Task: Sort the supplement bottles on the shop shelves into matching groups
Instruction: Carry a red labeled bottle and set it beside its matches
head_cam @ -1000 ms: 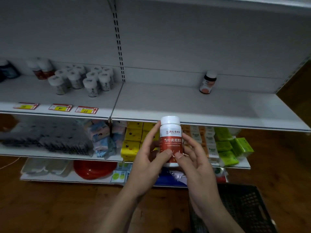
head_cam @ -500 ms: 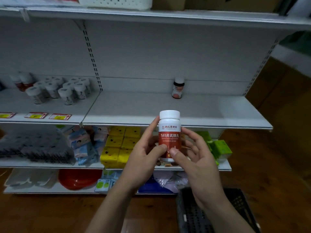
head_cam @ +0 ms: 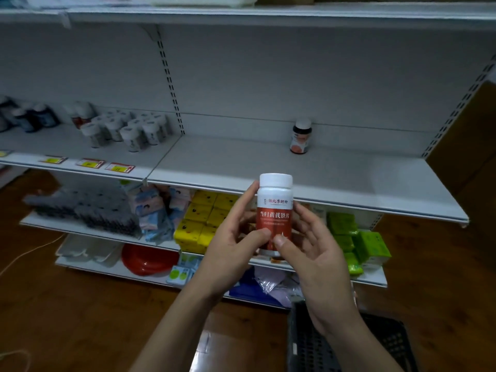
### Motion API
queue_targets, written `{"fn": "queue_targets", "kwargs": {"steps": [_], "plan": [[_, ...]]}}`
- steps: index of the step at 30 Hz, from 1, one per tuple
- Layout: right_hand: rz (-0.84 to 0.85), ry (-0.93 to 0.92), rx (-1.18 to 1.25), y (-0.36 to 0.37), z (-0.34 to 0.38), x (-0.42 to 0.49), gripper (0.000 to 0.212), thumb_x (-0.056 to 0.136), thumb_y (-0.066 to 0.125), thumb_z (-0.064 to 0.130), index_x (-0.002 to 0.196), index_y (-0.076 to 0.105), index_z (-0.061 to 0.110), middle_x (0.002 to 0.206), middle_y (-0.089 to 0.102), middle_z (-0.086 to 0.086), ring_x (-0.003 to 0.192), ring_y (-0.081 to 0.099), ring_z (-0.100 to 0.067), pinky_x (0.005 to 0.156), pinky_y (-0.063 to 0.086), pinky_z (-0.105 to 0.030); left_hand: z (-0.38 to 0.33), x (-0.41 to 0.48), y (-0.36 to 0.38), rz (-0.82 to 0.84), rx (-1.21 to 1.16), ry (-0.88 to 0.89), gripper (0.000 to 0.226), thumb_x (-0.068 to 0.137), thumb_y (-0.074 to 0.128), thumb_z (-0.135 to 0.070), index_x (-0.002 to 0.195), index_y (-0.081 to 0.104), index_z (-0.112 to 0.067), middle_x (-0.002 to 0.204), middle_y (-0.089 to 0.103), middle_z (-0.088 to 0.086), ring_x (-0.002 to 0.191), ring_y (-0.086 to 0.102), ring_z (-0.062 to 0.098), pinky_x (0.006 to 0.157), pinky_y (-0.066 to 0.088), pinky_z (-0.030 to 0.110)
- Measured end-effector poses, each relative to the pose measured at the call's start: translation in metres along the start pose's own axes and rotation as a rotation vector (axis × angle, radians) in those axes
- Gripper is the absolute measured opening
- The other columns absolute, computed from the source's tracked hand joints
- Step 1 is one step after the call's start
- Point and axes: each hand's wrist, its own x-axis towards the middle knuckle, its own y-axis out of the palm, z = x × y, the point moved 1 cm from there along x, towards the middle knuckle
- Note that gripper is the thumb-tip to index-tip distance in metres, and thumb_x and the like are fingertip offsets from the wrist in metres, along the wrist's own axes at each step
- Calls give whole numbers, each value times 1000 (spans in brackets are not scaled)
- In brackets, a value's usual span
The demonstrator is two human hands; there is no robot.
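Note:
I hold a white-capped bottle with a red label (head_cam: 274,210) upright in front of the middle shelf's edge. My left hand (head_cam: 230,248) grips its left side and my right hand (head_cam: 316,253) its right side, both thumbs on the label. On the middle shelf (head_cam: 241,165) a single dark bottle with a white cap and orange label (head_cam: 300,136) stands at the back. To the left stands a cluster of white-lidded grey bottles (head_cam: 128,130), with red-labelled bottles (head_cam: 81,115) behind them and dark blue bottles (head_cam: 32,118) at the far left.
Yellow boxes (head_cam: 204,221), green packs (head_cam: 357,240) and blue packets (head_cam: 155,213) fill the lower shelf. A red bowl (head_cam: 147,259) lies on the bottom shelf. A black plastic crate (head_cam: 349,345) sits on the wooden floor under my right forearm.
The view has shifted so the shelves sit further right and lower in frame. Both hands still hold the bottle upright, which stays near the shelf edge.

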Motion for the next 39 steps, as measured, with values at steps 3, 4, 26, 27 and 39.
{"fn": "queue_targets", "kwargs": {"steps": [3,4,26,27,39], "plan": [[78,70,59,4,-2,-1,44,89,59,3,117,57,36,111,71,16,106,67,-5,80,55,-19,1,-1,0,-49,59,20,71,80,61,-20,139,38,-52,105,62,3,95,65,13,79,53,24],[91,80,66,6,-3,0,43,90,58,3,117,57,37,109,72,17,105,67,-5,81,56,-21,1,-1,-2,-56,61,20,71,81,61,-20,138,38,-53,104,62,2,95,65,14,80,53,23],[378,15,-44,221,-41,12,52,76,79,11,114,60,41,106,67,16,100,65,-9,79,59,-32,-5,-67,-203,-436,-104,-62,63,94,42,1,137,42,-45,114,67,-2,102,68,18,81,58,29],[394,20,-50,237,-43,10,51,76,79,12,114,60,41,107,67,15,100,66,-9,80,59,-32,-3,-73,-219,-454,-117,-62,63,94,42,1,137,43,-46,115,67,-2,102,68,18,81,58,28],[514,85,-137,402,-86,18,45,84,70,8,113,60,41,104,69,14,89,65,4,69,54,-18,17,-100,-387,-563,-207,-140,51,96,43,-7,128,51,-46,113,69,-6,94,70,11,76,54,27]]}}
